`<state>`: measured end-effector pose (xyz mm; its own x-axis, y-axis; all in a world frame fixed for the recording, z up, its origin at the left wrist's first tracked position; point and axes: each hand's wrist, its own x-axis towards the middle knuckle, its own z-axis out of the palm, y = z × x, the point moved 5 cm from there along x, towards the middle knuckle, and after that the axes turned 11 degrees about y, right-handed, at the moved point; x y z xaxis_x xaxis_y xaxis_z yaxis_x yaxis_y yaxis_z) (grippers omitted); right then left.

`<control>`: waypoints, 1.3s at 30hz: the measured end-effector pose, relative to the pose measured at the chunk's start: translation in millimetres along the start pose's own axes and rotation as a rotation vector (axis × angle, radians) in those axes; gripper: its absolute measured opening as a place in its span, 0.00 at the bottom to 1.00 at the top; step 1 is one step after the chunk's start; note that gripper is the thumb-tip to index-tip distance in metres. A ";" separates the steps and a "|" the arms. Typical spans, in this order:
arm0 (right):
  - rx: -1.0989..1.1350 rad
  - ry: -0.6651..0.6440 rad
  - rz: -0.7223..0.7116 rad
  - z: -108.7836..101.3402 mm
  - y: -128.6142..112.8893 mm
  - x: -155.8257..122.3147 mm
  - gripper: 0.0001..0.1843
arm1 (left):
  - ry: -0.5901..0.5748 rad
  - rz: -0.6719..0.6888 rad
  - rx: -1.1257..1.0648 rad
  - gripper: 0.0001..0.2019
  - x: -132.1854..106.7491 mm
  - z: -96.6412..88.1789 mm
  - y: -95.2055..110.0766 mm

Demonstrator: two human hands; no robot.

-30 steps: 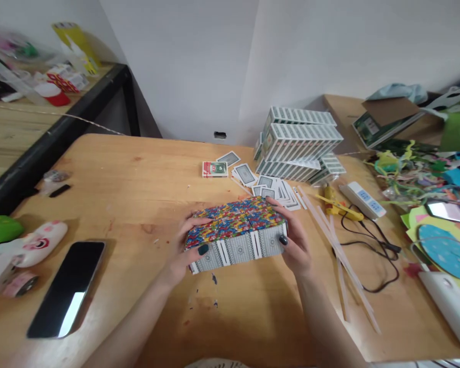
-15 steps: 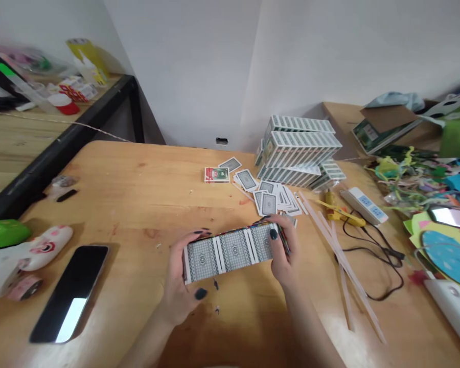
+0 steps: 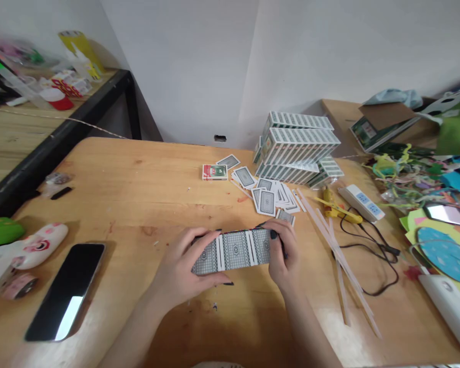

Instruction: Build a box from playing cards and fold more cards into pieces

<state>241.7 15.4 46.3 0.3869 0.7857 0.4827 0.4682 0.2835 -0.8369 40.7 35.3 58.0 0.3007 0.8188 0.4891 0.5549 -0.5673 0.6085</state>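
A block made of playing cards (image 3: 237, 249) stands on edge near the middle of the wooden table (image 3: 145, 179), its grey patterned card backs facing me. My left hand (image 3: 184, 266) is wrapped round its left end, thumb below and fingers over the top. My right hand (image 3: 281, 255) grips the right end, with a dark-nailed thumb on the front face. Its colourful side is turned away and hidden.
Loose cards (image 3: 270, 197) lie just behind the block, with a small card box (image 3: 215, 171) and stacked card packs (image 3: 297, 148) farther back. Glue sticks (image 3: 337, 250), a yellow glue gun (image 3: 335, 207) and a power strip (image 3: 362, 203) are to the right. A phone (image 3: 67, 289) lies at left.
The block was tipped up from lying with its colourful top showing to standing with card backs facing me. My left hand shifted from under the end to over its top.
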 end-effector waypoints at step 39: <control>0.187 0.048 0.556 43.0 77.5 -13.8 0.23 | 0.348 -0.959 -0.901 0.29 -17.0 32.8 -108.6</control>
<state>238.4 50.1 -36.4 0.5718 0.8197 -0.0341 0.0385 -0.0684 -0.9969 0.8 85.9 -36.8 -0.1972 0.9321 -0.3040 -0.3013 0.2374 0.9235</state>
